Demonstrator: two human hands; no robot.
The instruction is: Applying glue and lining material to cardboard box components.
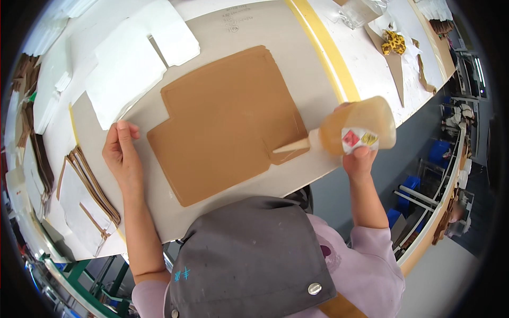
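Note:
A brown flat panel (228,122) with notched corners, leather-like, lies on the grey board in front of me. My right hand (360,159) is closed around a translucent squeeze bottle (379,119) of amber liquid. The bottle is tilted on its side, its tapered nozzle (291,146) pointing left over the panel's right notch; I cannot tell whether the tip touches. Left of the panel, my left hand (123,156) has its thumb and fingers drawn together by the lower corner of some white cut sheets (127,69). Whatever is between those fingertips, if anything, is hidden.
Brown-edged pieces (87,185) lie stacked at the left. Yellow tape (321,45) runs along the board's right side. Farther right are a yellow patterned cloth (393,42), scraps and a clear plastic bag (363,11). The table's front edge borders my apron (249,254).

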